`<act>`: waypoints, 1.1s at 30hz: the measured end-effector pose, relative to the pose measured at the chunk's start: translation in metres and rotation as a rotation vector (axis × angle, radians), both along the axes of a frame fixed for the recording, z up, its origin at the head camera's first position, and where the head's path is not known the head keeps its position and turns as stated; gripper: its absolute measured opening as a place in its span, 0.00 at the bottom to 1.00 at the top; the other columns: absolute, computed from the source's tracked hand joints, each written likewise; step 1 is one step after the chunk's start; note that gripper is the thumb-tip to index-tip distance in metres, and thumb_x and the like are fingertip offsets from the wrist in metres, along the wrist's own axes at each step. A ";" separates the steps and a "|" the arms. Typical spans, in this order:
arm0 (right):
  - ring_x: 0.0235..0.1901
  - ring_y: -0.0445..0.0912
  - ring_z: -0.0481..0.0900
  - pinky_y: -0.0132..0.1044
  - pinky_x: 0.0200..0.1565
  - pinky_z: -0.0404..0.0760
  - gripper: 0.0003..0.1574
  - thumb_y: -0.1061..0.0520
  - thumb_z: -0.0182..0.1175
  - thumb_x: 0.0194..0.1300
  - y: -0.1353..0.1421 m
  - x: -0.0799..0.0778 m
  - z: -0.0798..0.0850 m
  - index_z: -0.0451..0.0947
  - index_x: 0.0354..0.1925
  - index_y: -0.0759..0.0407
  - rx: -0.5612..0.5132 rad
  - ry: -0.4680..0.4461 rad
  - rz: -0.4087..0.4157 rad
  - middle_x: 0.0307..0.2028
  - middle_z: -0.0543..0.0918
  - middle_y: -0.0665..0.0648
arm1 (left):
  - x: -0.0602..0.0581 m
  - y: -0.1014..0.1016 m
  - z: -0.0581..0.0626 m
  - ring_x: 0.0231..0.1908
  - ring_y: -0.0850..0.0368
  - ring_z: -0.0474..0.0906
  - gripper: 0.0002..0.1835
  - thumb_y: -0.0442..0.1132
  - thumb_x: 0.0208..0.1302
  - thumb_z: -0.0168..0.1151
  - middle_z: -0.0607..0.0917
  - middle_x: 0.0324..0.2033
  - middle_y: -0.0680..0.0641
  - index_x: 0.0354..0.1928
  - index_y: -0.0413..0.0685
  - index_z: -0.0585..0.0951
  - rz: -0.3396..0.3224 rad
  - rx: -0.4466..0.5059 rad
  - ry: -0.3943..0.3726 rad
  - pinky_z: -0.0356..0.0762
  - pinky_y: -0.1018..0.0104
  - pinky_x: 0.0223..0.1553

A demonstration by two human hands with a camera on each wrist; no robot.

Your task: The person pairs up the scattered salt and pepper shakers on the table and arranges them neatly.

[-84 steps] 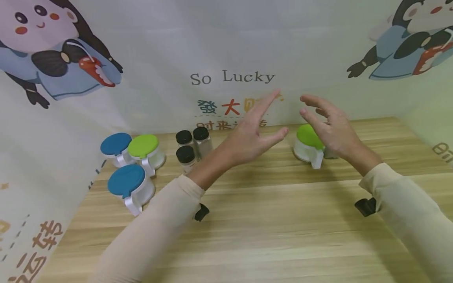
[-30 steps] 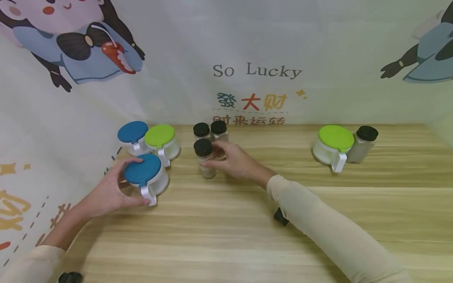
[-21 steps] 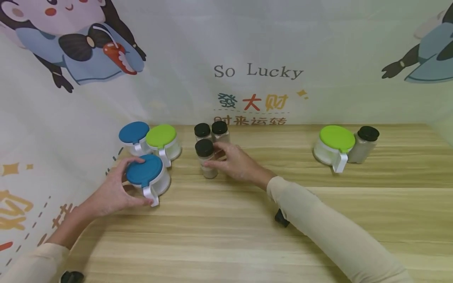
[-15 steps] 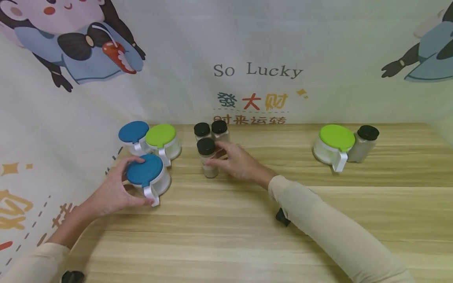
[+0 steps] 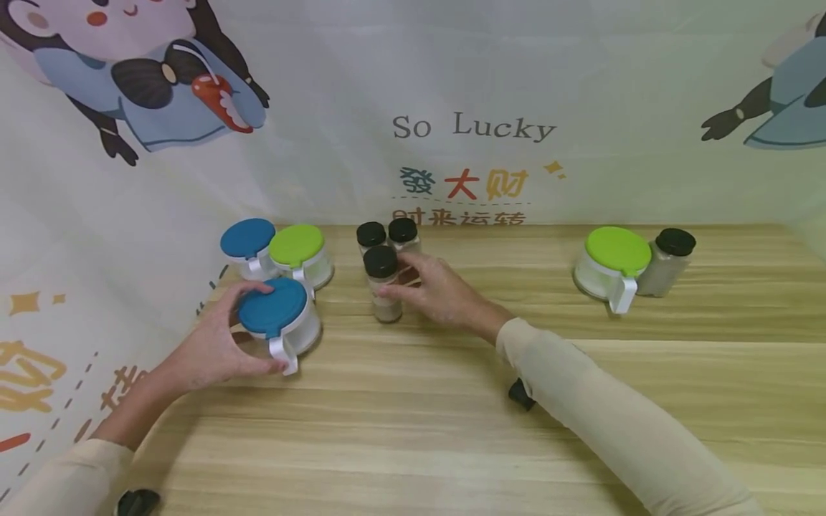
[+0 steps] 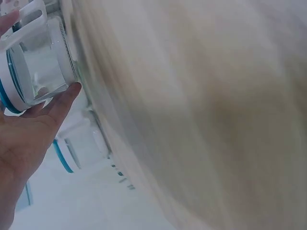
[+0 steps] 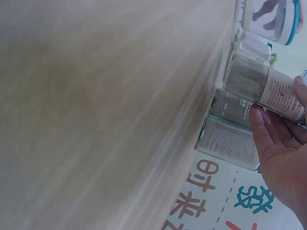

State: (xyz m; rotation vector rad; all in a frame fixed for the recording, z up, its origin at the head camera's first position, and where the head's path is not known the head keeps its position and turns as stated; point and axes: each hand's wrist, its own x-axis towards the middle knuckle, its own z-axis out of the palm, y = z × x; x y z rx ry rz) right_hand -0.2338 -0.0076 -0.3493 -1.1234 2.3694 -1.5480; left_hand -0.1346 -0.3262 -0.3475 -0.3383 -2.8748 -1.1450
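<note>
In the head view, my left hand (image 5: 216,344) grips a clear seasoning jar with a blue lid (image 5: 272,307), fingers at its far left side and thumb by the white handle (image 5: 284,355). The left wrist view shows the jar's clear body (image 6: 41,64) above the fingers. My right hand (image 5: 442,290) pinches a black-capped spice bottle (image 5: 385,294) between thumb and fingers; it stands upright. In the right wrist view, this bottle (image 7: 247,79) has a printed label and powder inside. Whether either base touches the table, I cannot tell.
Behind the held jar stand another blue-lidded jar (image 5: 248,239) and a green-lidded jar (image 5: 297,245). Two more black-capped bottles (image 5: 403,231) are behind the held bottle. At right, a green-lidded jar (image 5: 616,251) stands beside a spice bottle (image 5: 667,265). A printed curtain (image 5: 323,107) borders the wooden table (image 5: 413,430).
Both hands, earlier raised and apart from everything, came down left onto the blue-lidded jar and the front spice bottle. In the last half second, jar and bottle shifted slightly right.
</note>
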 end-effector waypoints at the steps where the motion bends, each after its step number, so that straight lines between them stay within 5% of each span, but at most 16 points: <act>1: 0.41 0.44 0.76 0.35 0.43 0.75 0.24 0.52 0.63 0.56 0.001 0.000 0.001 0.72 0.51 0.57 0.003 0.004 -0.001 0.41 0.78 0.50 | -0.001 0.002 0.001 0.52 0.42 0.65 0.52 0.51 0.29 0.79 0.60 0.58 0.46 0.60 0.65 0.59 -0.004 0.000 0.003 0.70 0.46 0.45; 15: 0.41 0.43 0.77 0.36 0.44 0.74 0.19 0.52 0.64 0.56 0.020 0.011 0.005 0.75 0.46 0.55 0.052 0.028 0.009 0.40 0.79 0.48 | -0.005 0.046 0.013 0.55 0.46 0.63 0.52 0.48 0.32 0.79 0.59 0.60 0.45 0.61 0.62 0.56 -0.125 0.065 -0.037 0.71 0.51 0.47; 25: 0.42 0.45 0.76 0.35 0.44 0.74 0.22 0.53 0.65 0.55 0.035 0.020 0.004 0.75 0.48 0.59 -0.009 0.012 -0.037 0.42 0.78 0.50 | 0.001 0.105 0.043 0.56 0.44 0.62 0.49 0.44 0.36 0.77 0.59 0.59 0.41 0.61 0.55 0.57 -0.176 0.032 -0.041 0.68 0.49 0.49; 33: 0.43 0.46 0.76 0.36 0.43 0.75 0.25 0.53 0.65 0.54 0.049 0.021 0.002 0.74 0.50 0.58 -0.087 -0.008 -0.090 0.44 0.77 0.52 | -0.026 0.116 0.023 0.55 0.50 0.63 0.51 0.55 0.32 0.76 0.63 0.58 0.49 0.60 0.65 0.57 -0.203 -0.003 0.026 0.66 0.49 0.51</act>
